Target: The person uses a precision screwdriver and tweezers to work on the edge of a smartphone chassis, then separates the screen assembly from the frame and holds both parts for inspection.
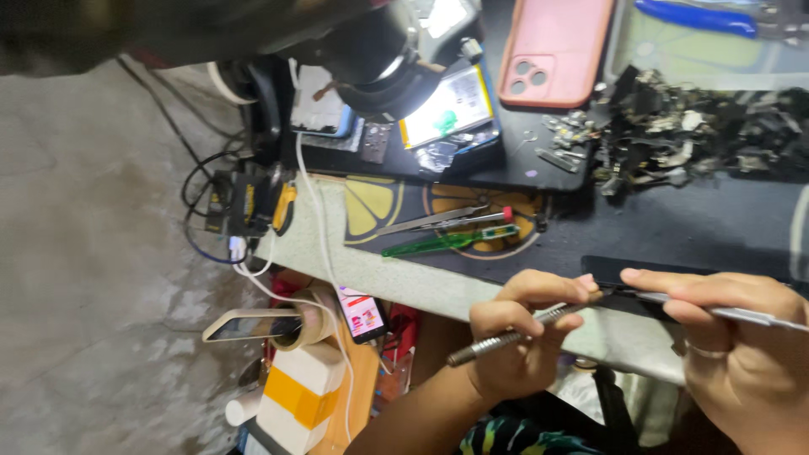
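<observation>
- Gripping a knurled metal screwdriver (pixel 506 339), the left hand (pixel 522 337) has its fingers clenched round the shaft, tip aimed at the edge of a dark phone (pixel 674 271) lying at the near edge of the table (pixel 421 282).
- The right hand (pixel 742 345) has its fingers pinched round a thin silver tool (pixel 742 314), its point meeting the same edge of the phone, just beside the left thumb.
- To do this well, I judge the phone should stay flat on the table, with both tools kept low and steady so neither slips off the edge.
- Light pressure seems wise; a thin tool can gouge or skid.
- Farther back lie tweezers (pixel 430 221), a green plastic pry tool (pixel 438 243), a pink phone case (pixel 556 46) and a heap of small dark parts (pixel 691 126), well apart from the hands.
</observation>
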